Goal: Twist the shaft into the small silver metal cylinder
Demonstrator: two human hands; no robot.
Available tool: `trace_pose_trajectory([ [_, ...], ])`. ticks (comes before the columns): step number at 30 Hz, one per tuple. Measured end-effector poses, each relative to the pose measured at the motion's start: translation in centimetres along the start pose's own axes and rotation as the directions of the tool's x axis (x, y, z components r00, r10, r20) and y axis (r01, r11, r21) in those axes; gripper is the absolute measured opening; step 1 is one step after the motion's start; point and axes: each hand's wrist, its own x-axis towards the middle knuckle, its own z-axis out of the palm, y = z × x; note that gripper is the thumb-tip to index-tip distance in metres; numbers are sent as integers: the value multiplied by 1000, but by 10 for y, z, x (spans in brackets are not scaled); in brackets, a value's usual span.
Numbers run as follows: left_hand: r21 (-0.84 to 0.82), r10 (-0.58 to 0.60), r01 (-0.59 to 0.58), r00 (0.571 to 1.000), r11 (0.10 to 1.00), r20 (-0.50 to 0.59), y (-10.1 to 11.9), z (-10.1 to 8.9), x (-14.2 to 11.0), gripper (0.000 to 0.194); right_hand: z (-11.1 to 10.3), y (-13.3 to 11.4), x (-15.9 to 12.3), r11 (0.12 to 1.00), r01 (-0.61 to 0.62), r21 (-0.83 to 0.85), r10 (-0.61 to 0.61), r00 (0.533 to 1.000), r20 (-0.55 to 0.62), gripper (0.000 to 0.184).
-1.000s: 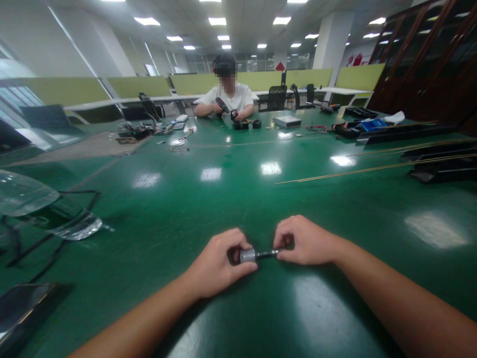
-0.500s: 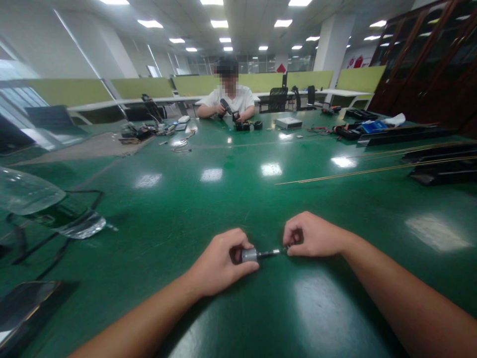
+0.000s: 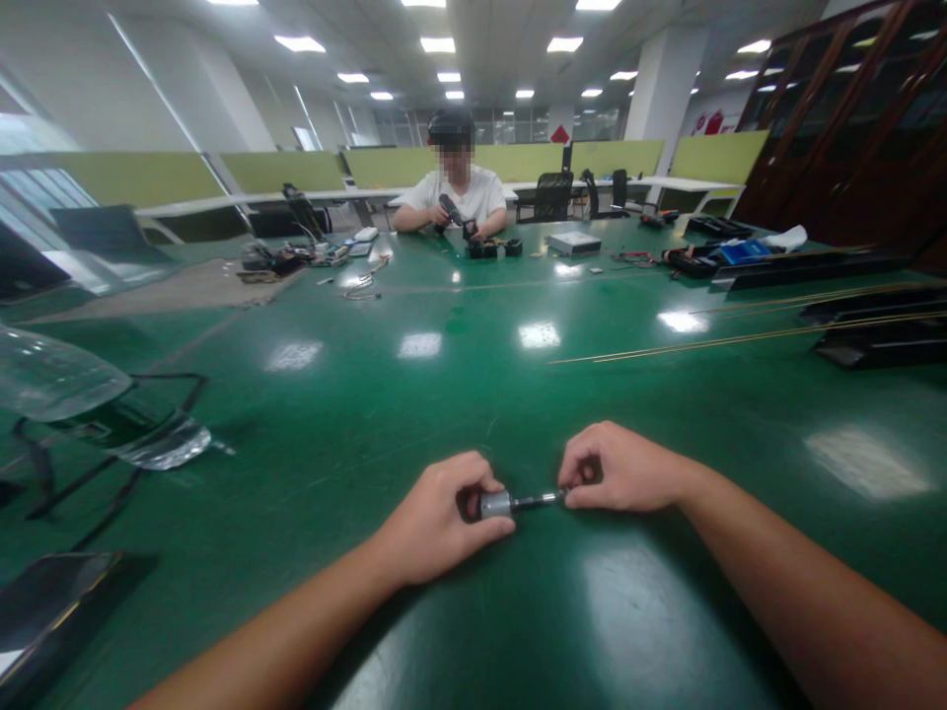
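Low over the green table, my left hand point(image 3: 444, 523) is closed around the silver cylinder point(image 3: 495, 504) of a small part, thumb in front and fingers behind. From the cylinder a thin dark shaft point(image 3: 529, 502) with a bright band near its end points right. My right hand point(image 3: 614, 471) pinches a tiny dark piece at the shaft's tip; fingertips mostly cover it, and its kind is too small to tell. Cylinder and shaft lie roughly level between my hands.
A clear plastic bottle point(image 3: 110, 404) lies at left above a dark strap, and a phone-like device point(image 3: 51, 611) is at lower left. Thin brass-coloured rods point(image 3: 688, 345) reach in from the right. Across the green table point(image 3: 332, 414) a person point(image 3: 453, 202) holds a dark tool.
My right fingertips have shifted slightly left, and the small gap between them and the shaft's tip has closed. My left hand keeps its hold on the cylinder.
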Motion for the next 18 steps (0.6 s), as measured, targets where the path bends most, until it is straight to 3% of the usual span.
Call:
trace_pose_trajectory([
  [6,16,7,-7,1000,1000,-7,-2,3,-1,20,13,-8,7,996,87,-13,-87,996,-9,16],
  [11,23,25,-24,999,999,-45,-5,5,-1,18,41,-21,21,971,188,-150,-213,961,-177,11],
  [18,-50,33,-34,999,998,-22,-5,2,-1,14,48,-17,22,978,166,-129,-196,941,-274,10],
])
